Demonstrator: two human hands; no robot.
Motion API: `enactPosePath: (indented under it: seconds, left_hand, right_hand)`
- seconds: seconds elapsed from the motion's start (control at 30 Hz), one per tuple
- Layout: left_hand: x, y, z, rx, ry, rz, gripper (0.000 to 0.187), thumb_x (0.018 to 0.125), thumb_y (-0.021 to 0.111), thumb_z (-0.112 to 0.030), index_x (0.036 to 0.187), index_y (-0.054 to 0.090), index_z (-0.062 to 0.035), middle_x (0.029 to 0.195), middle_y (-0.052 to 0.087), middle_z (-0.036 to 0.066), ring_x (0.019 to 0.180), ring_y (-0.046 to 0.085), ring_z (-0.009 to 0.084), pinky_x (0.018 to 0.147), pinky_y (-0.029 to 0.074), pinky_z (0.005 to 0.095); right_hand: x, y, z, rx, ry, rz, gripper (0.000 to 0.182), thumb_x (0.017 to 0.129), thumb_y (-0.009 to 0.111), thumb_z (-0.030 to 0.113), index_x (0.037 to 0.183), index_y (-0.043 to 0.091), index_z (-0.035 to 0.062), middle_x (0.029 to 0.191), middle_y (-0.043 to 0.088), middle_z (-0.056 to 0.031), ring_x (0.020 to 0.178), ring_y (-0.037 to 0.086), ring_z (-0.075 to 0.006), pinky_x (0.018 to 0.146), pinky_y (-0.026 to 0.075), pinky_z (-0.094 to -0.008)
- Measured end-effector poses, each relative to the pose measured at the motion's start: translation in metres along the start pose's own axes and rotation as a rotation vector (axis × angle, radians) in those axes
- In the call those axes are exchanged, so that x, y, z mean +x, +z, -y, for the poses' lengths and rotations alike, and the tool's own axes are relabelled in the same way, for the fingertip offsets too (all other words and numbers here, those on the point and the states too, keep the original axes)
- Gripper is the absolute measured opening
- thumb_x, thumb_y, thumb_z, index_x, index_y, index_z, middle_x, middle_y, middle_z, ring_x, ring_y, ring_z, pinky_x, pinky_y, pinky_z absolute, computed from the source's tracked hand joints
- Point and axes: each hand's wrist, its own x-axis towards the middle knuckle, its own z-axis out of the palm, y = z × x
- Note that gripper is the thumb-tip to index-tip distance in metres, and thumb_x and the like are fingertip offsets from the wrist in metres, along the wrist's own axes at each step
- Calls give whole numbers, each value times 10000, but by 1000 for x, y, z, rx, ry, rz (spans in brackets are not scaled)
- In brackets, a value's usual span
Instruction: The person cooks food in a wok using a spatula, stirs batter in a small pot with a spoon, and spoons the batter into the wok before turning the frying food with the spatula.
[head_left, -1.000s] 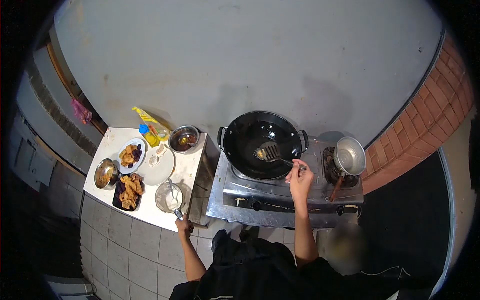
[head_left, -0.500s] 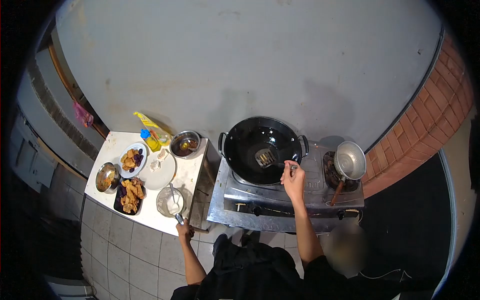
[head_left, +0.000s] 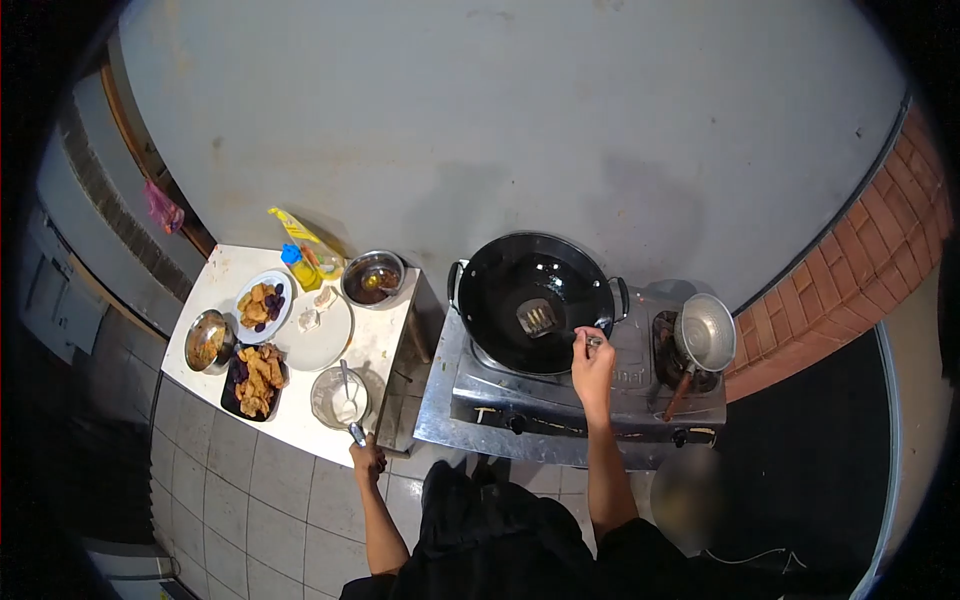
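Note:
My right hand (head_left: 594,365) is closed around the handle of a slotted turner (head_left: 537,318), whose head rests inside a black two-handled wok (head_left: 490,340). The wok sits on the left burner of the stove, with dark shiny liquid in it. At the front edge of the white table, my left hand (head_left: 367,459) is closed on the grey handle of a see-through cup (head_left: 324,404). White powder or paste lies in that cup, and a spoon (head_left: 345,375) leans in it. My fingers hide part of the handle.
Behind the cup are a plate (head_left: 325,350) with white-coated pieces, a steel bowl (head_left: 372,278), and an oil bottle (head_left: 302,266). Fried food fills a black tray (head_left: 258,385) and a white plate (head_left: 265,305). A saucepan (head_left: 707,332) occupies the stove's right burner (head_left: 665,345).
The view has shifted slightly. The turner head sits at a somewhat different angle in the wok. My left hand keeps its hold on the cup's handle.

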Motion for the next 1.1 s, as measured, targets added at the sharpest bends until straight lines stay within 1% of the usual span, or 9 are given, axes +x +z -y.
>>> enactPosePath:
  seconds: [0.03,0.13,0.17,0.27,0.37,0.5,0.73,0.97,1.1]
  left_hand:
    - [0,-1,1,-9,12,9,294,901,552,-263,705,446,-71,497,446,31,350,426,145,316,324,291]
    - [2,-2,0,-8,-11,24,277,903,549,-254,715,446,-79,510,442,23,364,426,132,328,333,290]
    - [-1,-4,-3,-17,-45,34,278,902,552,-255,716,443,-80,510,440,23,364,425,132,327,331,290]
    - [-7,-3,-17,-57,-86,53,276,897,556,-257,722,436,-81,517,434,24,360,414,132,320,320,290]
    - [1,-5,-8,-75,-131,67,275,905,566,-231,737,404,-86,494,414,22,339,412,140,286,305,286]
    - [-3,-1,-16,-124,-87,74,267,904,565,-229,755,391,-91,489,398,7,335,402,124,278,293,268]
    - [27,-9,-3,-85,22,184,253,913,575,-227,787,414,-79,521,439,22,377,441,122,318,339,274]
    - [37,-12,-3,-45,39,306,329,912,600,-282,711,407,-106,453,382,-14,324,389,109,309,331,272]
    - [26,-12,-26,12,24,291,368,903,621,-320,689,406,-113,462,381,-20,336,395,104,315,335,269]
  right_hand:
    - [0,4,-1,-10,-33,-29,161,937,549,108,920,612,-39,633,530,0,538,471,-33,462,354,-217]
    - [-5,5,3,-1,130,-12,170,913,575,124,893,622,-39,632,579,-56,563,533,-99,530,415,-269]
    - [-5,7,-4,-20,140,1,173,923,572,137,933,622,-28,626,573,-44,547,535,-89,515,431,-253]
    - [-5,9,22,145,243,7,188,936,560,150,995,608,-22,617,560,-32,528,544,-84,481,451,-235]
    - [-5,11,31,234,188,-38,217,947,548,166,1036,586,-29,610,549,-26,513,551,-84,444,458,-226]
    - [-2,6,62,189,193,-78,242,951,544,164,1022,576,-66,598,548,-39,512,551,-94,458,463,-235]
    - [-31,3,59,136,199,-121,241,959,505,147,1041,565,-72,590,558,-55,499,546,-110,460,450,-250]
    - [-40,-5,50,188,224,-127,231,954,498,125,1042,563,-78,589,560,-57,496,550,-117,465,468,-261]
    - [-43,-1,46,266,193,-154,215,950,494,106,1041,560,-77,590,556,-57,492,556,-120,449,467,-258]
